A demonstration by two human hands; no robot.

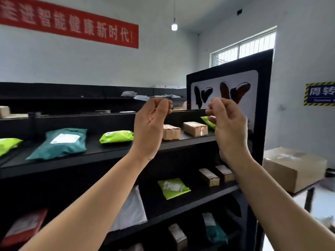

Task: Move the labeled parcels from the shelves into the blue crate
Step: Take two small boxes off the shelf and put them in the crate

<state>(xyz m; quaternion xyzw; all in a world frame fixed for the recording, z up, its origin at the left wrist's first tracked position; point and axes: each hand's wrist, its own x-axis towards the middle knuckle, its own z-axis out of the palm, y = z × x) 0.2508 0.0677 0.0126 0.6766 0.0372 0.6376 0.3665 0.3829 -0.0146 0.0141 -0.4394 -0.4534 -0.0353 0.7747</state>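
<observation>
Both hands, left hand [150, 127] and right hand [229, 129], are raised in front of the black shelving [108, 153], fingers curled, holding nothing. On the upper shelf, bare board lies between the teal mailer [61, 144] and the green mailer [117, 136]. Two brown boxes [183, 131] stand near the right end, apart from each other. The raised front lip runs along the shelf edge. The end panel [262, 105] closes the right side. The shelf below shows open board left of a green pouch [173, 188].

left hand [148, 127] raised, fingers curled; right hand [229, 129] likewise
</observation>
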